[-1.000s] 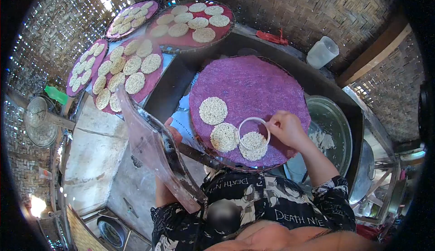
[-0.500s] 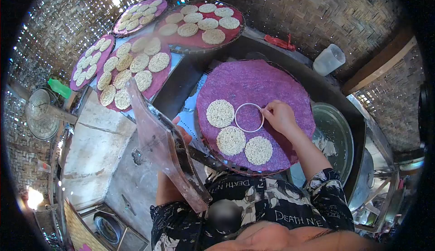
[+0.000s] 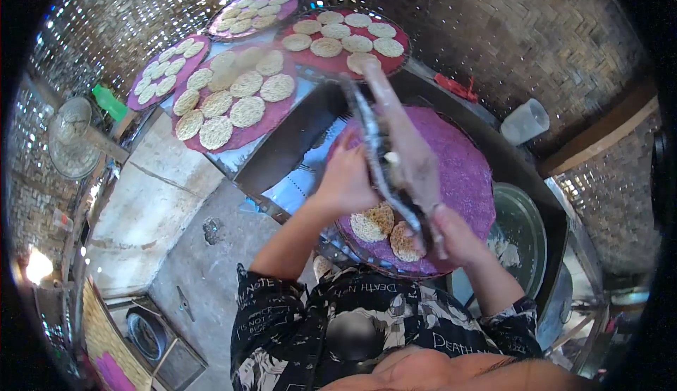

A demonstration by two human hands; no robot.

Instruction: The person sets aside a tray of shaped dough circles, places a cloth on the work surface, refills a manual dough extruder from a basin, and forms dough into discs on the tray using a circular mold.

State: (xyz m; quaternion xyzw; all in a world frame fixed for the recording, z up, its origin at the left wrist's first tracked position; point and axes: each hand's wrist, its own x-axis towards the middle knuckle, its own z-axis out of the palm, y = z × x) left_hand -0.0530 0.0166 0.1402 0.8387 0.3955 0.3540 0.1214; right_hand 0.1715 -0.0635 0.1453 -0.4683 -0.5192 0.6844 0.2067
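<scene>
A long two-part wooden press [image 3: 409, 148], smeared by motion, is tilted over the round tray covered in purple cloth [image 3: 462, 155]. My left hand [image 3: 349, 179] grips its left side near the middle, fingers partly hidden behind it. My right hand [image 3: 457, 236] is closed around its lower right end. Beneath the press, pale lacy noodle discs lie on the cloth: one disc [image 3: 370, 227] and another disc [image 3: 406, 243] show in part, with shadow across them. The white ring is out of sight, and whatever lies directly under the press is hidden.
At the back left, trays hold several similar discs, among them a red-cloth tray [image 3: 317, 58] and a pink-cloth tray [image 3: 254, 124]. A basin of cloudy liquid [image 3: 525, 215] stands right of the purple tray. Behind it is a translucent plastic container [image 3: 525, 121].
The press has swung from the left to over the purple tray, and my right hand now grips it too. The white ring, earlier in my right hand, no longer shows. The view has shifted slightly.
</scene>
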